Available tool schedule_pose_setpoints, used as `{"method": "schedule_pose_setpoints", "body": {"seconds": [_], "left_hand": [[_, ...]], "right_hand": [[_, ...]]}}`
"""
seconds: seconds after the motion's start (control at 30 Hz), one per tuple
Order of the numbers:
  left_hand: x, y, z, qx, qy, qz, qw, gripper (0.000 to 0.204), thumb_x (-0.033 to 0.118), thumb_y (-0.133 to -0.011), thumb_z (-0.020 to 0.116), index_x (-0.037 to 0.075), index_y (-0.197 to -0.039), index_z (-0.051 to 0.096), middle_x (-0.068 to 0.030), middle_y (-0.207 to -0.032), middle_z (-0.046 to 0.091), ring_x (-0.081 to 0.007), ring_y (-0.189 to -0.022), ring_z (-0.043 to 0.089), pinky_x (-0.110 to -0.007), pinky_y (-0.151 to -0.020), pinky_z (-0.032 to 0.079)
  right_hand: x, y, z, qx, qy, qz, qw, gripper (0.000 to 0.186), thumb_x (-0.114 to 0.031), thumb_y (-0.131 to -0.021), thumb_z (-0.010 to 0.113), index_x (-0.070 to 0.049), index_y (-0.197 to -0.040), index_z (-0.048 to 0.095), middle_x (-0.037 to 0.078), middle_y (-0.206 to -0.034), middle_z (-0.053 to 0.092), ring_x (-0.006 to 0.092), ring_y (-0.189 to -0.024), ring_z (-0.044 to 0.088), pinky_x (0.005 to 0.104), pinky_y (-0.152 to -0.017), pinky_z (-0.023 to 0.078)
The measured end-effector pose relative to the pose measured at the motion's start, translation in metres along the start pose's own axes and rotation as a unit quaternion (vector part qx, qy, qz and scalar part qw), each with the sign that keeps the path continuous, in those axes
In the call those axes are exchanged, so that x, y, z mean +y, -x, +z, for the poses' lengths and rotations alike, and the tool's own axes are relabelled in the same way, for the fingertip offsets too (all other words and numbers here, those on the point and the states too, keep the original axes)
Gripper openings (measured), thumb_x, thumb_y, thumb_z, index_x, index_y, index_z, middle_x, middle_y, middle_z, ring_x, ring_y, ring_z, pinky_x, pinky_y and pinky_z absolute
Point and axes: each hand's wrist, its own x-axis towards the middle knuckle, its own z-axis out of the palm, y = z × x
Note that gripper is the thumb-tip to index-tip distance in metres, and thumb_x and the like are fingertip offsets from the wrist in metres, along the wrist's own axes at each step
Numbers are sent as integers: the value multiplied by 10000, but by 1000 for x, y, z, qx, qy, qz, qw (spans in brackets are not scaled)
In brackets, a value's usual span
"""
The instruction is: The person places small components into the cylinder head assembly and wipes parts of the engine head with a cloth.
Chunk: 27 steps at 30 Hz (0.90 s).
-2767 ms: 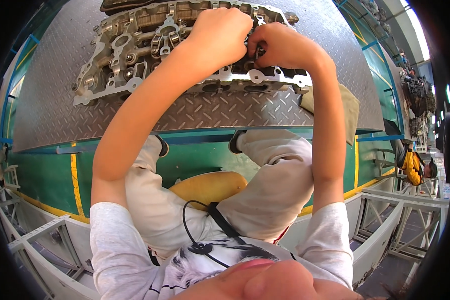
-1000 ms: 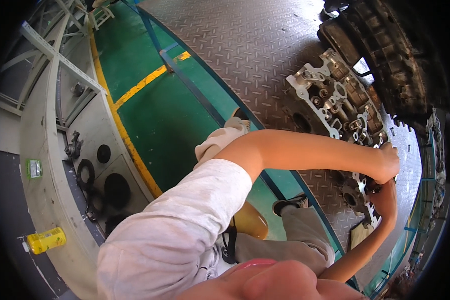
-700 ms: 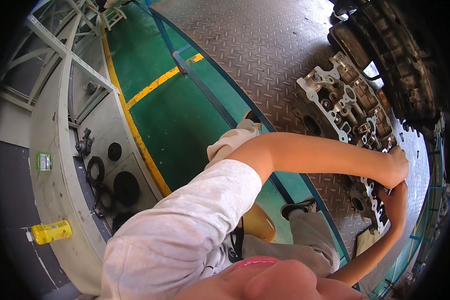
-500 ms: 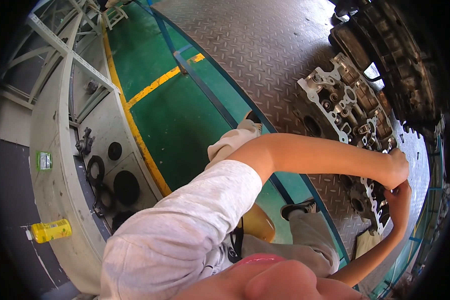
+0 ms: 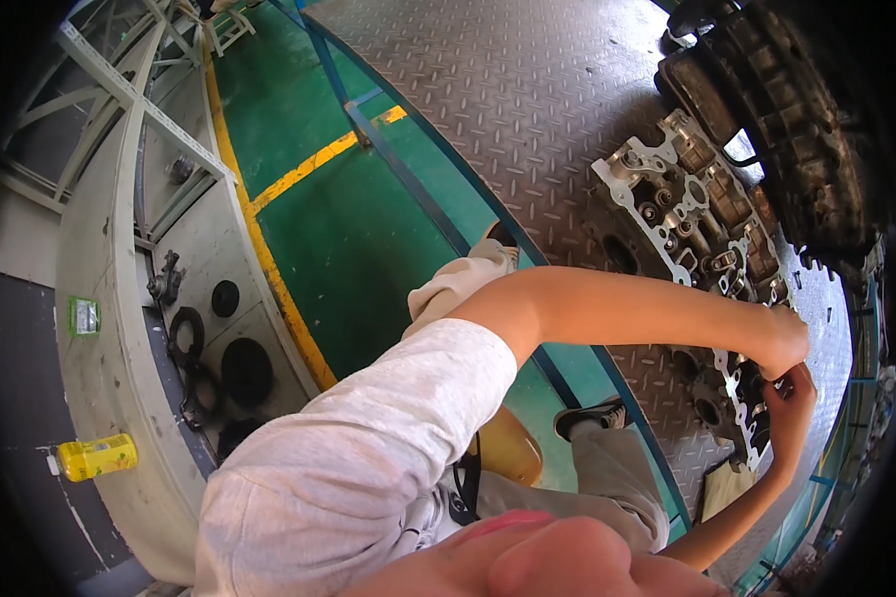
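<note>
An engine cylinder head [image 5: 702, 214], open side up with valve parts showing, lies on the metal table at the right. My left arm reaches across its middle, and my left hand [image 5: 788, 338] is curled at the head's far edge. Just below it, my right hand [image 5: 792, 393] is bent inward over the same edge, its fingers drawn together near a small dark part. The two hands nearly touch. Most of the fingertips are hidden, so what they pinch cannot be made out.
The table has a tread-plate top [image 5: 468, 90] and a blue frame. A big dark engine part [image 5: 786, 129] stands beyond the cylinder head. On the left, a grey bench [image 5: 110, 398] holds a yellow bottle [image 5: 95, 457]; black round parts [image 5: 246, 373] lie on a low shelf.
Both hands stay together at the cylinder head's edge. They have shifted only slightly, with the right hand's fingers turned a little. The whole view has moved a touch.
</note>
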Motion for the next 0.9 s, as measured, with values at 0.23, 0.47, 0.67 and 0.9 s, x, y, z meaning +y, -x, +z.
{"method": "schedule_pose_setpoints", "body": {"seconds": [0.23,0.47,0.67,0.9], "left_hand": [[5,2,10,33,-15,26,999,173,151,-632,684,31,-756,689,-162,-789,664,-295,-772,655,-387,-676,518],[11,3,5,26,-34,-19,999,214,202,-649,708,50,-799,695,-144,-837,668,-282,-815,652,-381,-712,513],[5,1,18,78,-47,-6,996,194,221,-636,702,76,-765,709,-121,-805,673,-260,-805,654,-368,-730,508],[14,6,7,9,-85,47,995,178,208,-675,688,75,-792,700,-118,-825,671,-263,-799,651,-377,-697,495]], "right_hand": [[7,6,6,12,-35,39,999,151,23,-723,591,47,-866,549,38,-660,515,88,-572,432,248,-543,375],[1,9,6,7,-66,50,997,132,38,-721,594,49,-850,569,39,-688,520,87,-584,447,245,-546,380],[11,11,9,11,-57,23,998,130,38,-724,607,57,-847,569,41,-699,517,83,-585,429,244,-540,369],[20,14,8,4,-44,18,999,128,27,-731,623,56,-840,562,32,-699,507,87,-581,405,251,-534,348]]}}
